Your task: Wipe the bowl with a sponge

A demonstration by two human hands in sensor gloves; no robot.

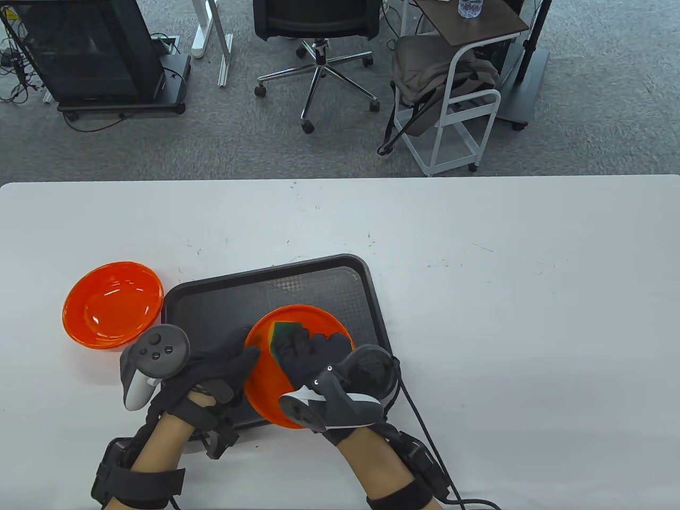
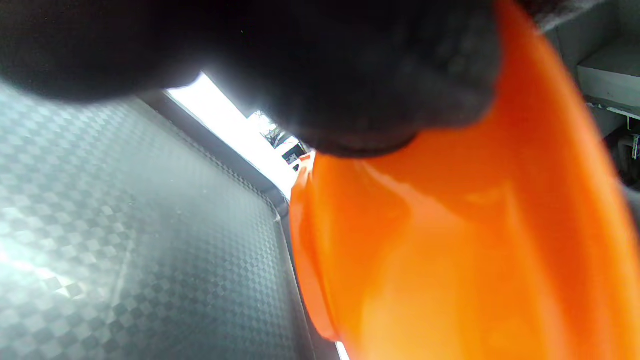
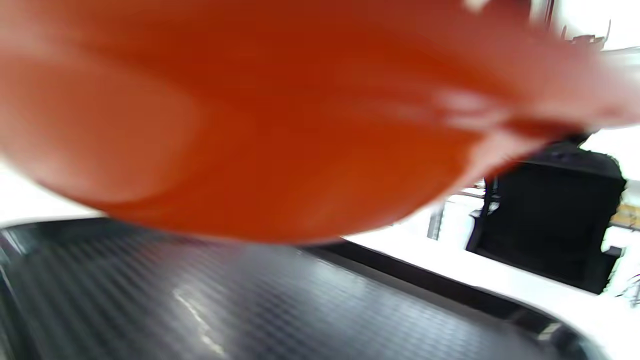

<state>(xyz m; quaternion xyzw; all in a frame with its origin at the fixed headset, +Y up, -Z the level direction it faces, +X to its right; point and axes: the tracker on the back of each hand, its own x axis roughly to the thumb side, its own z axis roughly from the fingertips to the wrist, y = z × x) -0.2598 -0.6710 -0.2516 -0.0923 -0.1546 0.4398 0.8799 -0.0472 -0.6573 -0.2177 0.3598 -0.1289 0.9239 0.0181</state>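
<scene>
An orange bowl [image 1: 313, 324] is held tilted above the black tray [image 1: 223, 297]. My left hand [image 1: 234, 361] grips its left rim, thumb over the edge. My right hand [image 1: 311, 348] presses a green and yellow sponge [image 1: 281, 332] against the bowl's inside, fingers curled over it. In the left wrist view the bowl's underside [image 2: 450, 250] fills the right half, with my gloved fingers [image 2: 350, 75] dark above it. The right wrist view is a blur of the bowl's underside [image 3: 250, 125] over the tray [image 3: 200, 310].
A second orange bowl [image 1: 112, 304] sits on the white table [image 1: 504, 319] just left of the tray. Beyond the table's far edge stand an office chair [image 1: 319, 32] and a white cart [image 1: 457, 101].
</scene>
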